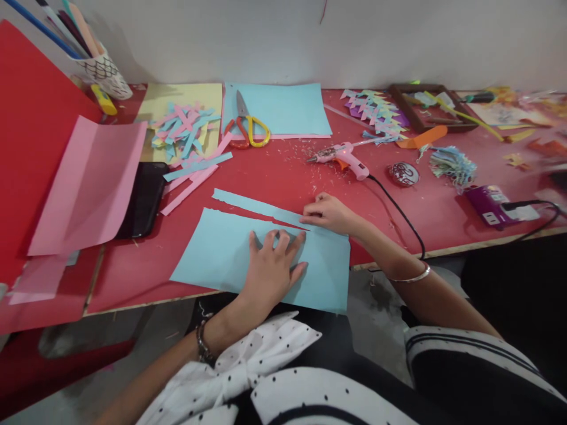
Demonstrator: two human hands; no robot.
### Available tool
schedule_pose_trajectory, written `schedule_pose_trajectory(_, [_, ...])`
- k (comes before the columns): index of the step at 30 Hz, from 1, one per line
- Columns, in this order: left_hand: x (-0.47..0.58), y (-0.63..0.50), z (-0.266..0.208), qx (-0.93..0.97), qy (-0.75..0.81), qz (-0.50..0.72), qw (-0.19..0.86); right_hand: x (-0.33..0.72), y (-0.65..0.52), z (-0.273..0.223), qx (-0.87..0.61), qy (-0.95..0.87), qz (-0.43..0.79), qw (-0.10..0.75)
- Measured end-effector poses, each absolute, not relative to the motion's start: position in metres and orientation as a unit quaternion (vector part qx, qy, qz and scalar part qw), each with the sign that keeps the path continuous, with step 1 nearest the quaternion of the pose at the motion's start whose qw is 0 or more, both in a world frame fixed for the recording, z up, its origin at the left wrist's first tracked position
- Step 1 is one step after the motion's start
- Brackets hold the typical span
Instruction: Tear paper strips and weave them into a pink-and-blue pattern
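Note:
A blue sheet of paper (212, 254) lies at the front edge of the red table, its right part jutting over the edge. Along its far side a blue paper strip (248, 205) is partly torn away, still joined toward the right. My left hand (272, 260) presses flat on the sheet with fingers spread. Closed around the strip near the end of the tear is my right hand (325, 213), its fingertips pinched on the paper.
Scissors (248, 124) rest on blue sheets (292, 106). Cut strips (183, 127) pile on yellow paper. A pink glue gun (343, 154) with a black cord lies behind my right hand. A phone (144, 200) sits left, partly under pink paper (88, 189). A purple power strip (487, 206) stands right.

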State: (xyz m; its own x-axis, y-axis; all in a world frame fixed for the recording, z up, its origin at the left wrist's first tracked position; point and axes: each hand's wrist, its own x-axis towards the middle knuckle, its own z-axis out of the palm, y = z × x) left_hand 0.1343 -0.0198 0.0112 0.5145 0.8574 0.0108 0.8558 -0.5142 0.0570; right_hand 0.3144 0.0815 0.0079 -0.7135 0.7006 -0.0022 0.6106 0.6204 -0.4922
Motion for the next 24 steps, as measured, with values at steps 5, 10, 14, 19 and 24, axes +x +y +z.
schedule_pose_trajectory(5, [0.1338,-0.02,0.0103,0.871,0.491,0.021,0.013,0.3132,0.0821,0.0111,-0.364,-0.892,0.251,0.1])
schedule_pose_trajectory(10, [0.134,-0.0196,0.0112,0.869,0.494,0.018,0.018,0.3153,0.0795,0.0111,-0.364,-0.89,0.251,0.116])
schedule_pose_trajectory(14, [0.1351,-0.0193,0.0122,0.867,0.498,0.019,0.019,0.3193,0.0778,0.0092,-0.362,-0.89,0.25,0.117])
schedule_pose_trajectory(19, [0.134,-0.0198,0.0124,0.866,0.5,0.017,0.023,0.3206,0.0785,0.0083,-0.365,-0.89,0.251,0.11])
schedule_pose_trajectory(24, [0.1338,-0.0203,0.0138,0.863,0.504,0.017,0.028,0.3196,0.079,0.0087,-0.364,-0.886,0.261,0.116])
